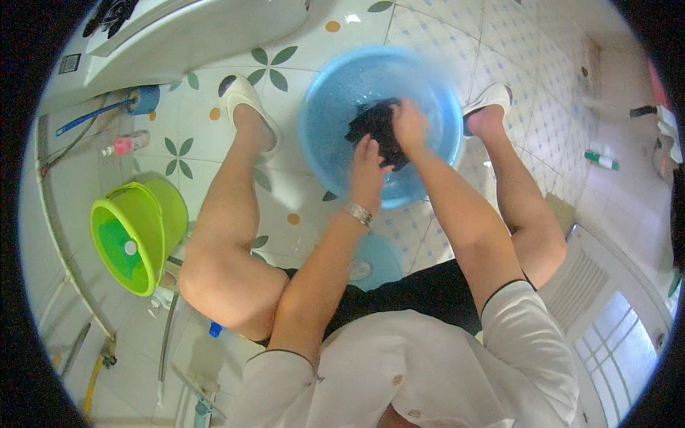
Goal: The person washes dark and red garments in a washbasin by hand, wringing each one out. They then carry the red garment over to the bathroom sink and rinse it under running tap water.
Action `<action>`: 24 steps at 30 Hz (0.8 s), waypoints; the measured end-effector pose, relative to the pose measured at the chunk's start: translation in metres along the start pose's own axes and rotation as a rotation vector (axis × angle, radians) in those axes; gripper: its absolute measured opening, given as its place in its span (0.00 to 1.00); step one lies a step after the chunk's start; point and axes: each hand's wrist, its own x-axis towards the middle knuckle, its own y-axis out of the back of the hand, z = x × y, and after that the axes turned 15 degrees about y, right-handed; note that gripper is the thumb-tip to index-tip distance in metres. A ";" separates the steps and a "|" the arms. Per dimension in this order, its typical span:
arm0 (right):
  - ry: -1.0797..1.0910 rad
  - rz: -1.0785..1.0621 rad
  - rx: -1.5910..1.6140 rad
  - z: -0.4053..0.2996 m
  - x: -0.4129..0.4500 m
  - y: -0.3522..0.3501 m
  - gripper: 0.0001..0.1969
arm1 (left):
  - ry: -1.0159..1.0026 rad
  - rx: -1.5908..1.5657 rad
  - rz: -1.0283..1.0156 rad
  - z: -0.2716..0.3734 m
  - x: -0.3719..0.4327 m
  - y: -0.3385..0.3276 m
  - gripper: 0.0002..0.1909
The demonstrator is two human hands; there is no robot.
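Observation:
A round blue plastic basin (325, 155) with water in it stands on the tiled floor between my feet. In it lies a wet, bunched black cloth (374, 122). My right hand (411, 128) grips the cloth's right side, its fingers partly blurred. At the lower left edge of the cloth is my left hand (368, 174), with fingers and thumb bent around a fold. A metal watch or bracelet (358, 213) circles my left wrist. The underside of the cloth is hidden.
On the left, a lime-green bucket (171, 214) lies tilted near a pink-labelled bottle (127, 143) and a blue-handled brush (142, 100). A light-blue plastic object (382, 257) sits below the basin. A green-and-white tube (602, 160) lies on the right, above a white louvred door (570, 283).

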 end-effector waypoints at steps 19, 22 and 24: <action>-0.430 -0.043 1.042 -0.052 -0.063 0.028 0.21 | 0.046 -0.380 -0.330 -0.007 0.051 0.023 0.36; -0.374 -0.094 1.143 -0.075 -0.091 0.065 0.19 | 0.198 -0.379 -0.445 0.012 0.053 0.045 0.37; -0.213 -0.123 0.949 -0.106 -0.096 0.071 0.14 | 0.151 -0.283 -0.659 0.016 0.065 0.087 0.33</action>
